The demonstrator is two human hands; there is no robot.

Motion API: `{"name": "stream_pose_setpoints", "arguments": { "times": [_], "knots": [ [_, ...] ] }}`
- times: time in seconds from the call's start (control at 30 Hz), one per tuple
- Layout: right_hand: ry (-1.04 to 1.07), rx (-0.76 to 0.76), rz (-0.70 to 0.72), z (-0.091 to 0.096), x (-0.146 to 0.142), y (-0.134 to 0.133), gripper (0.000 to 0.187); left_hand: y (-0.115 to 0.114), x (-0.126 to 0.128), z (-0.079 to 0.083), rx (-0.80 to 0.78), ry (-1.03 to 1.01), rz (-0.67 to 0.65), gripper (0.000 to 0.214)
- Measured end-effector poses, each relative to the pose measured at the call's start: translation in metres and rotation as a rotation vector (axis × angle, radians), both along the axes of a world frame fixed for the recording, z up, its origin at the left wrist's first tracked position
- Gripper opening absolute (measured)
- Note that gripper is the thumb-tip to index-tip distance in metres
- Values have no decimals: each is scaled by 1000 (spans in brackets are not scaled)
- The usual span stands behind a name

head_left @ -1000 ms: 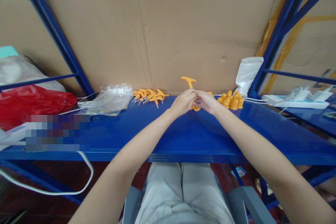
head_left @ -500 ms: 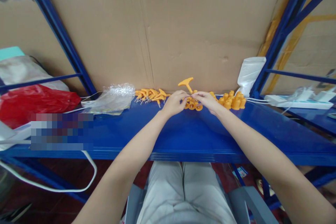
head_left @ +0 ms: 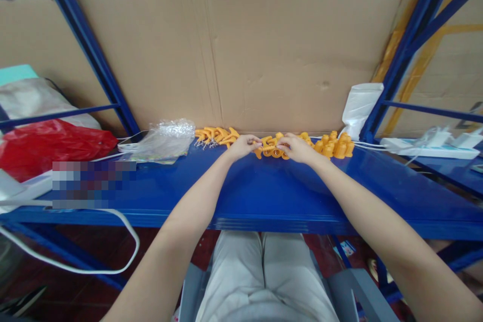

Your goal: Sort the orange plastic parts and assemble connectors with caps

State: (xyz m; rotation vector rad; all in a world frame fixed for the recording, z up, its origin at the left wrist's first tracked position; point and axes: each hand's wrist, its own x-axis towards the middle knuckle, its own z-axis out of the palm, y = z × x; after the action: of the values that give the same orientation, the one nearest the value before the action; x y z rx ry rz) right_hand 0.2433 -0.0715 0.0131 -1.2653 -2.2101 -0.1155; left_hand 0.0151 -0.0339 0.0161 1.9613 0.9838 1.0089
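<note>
Between my two hands a yellow T-handled corkscrew (head_left: 258, 153) lies almost level, its handle end to the left. My left hand (head_left: 242, 146) pinches it near the handle, and the fingers of my right hand (head_left: 296, 148) close on its other end. Its tip is hidden by my right fingers. Right behind and below it sit several yellow round-mouthed pieces (head_left: 276, 154), partly covered by the hands. To the left of my left hand lies a pile of yellow corkscrew handles (head_left: 212, 135) with bare metal spirals.
Several yellow bell-shaped pieces (head_left: 340, 147) stand right of my right hand. Clear plastic bags (head_left: 162, 143) and a red bag (head_left: 60, 146) lie to the left. A cardboard sheet (head_left: 264, 55) backs the blue shelf (head_left: 256, 191); a white power strip (head_left: 426, 147) sits right.
The corkscrew has tipped from upright, handle on top, to nearly level with its handle at the left. My left hand has shifted slightly left, and the hands are farther apart.
</note>
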Motion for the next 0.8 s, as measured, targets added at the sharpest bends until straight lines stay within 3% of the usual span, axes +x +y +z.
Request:
{"name": "stream_pose_setpoints", "arguments": {
  "times": [0.2,0.4,0.8],
  "knots": [
    [148,-4,11,-3,4,10,18,-6,-2,2,-161,-74,-60,16],
    [279,-15,41,-4,5,13,19,-3,-5,3,-155,-118,-46,14],
    [80,46,-49,-2,15,8,22,2,-5,2,-183,-146,9,10]
  ]
}}
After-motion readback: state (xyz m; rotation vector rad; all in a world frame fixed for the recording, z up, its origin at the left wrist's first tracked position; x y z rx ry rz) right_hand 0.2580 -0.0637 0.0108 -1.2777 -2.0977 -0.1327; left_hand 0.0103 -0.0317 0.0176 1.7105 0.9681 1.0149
